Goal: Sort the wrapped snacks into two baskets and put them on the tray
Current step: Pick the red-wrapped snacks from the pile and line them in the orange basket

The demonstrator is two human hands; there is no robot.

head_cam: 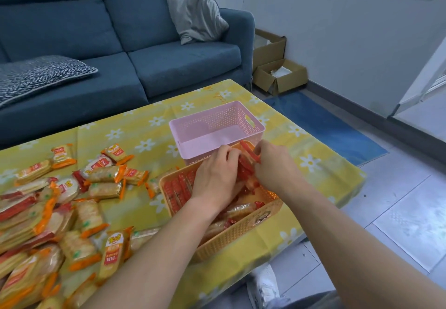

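An orange basket (237, 232) sits near the table's front right and holds red-wrapped snacks (177, 189). My left hand (214, 176) and my right hand (275, 164) are both inside it, fingers closed on a bunch of red-wrapped snacks (246, 167) between them. Just behind stands a pink basket (212, 125) with nothing in it. A heap of wrapped snacks (60, 214), orange-ended and red-ended, covers the left of the table. No tray is in view.
The table wears a yellow flowered cloth (144, 125). A blue sofa (144, 62) with cushions runs along the far side. Cardboard boxes (277, 74) and a blue mat (321, 125) lie on the tiled floor to the right. A shoe (263, 284) shows below the table edge.
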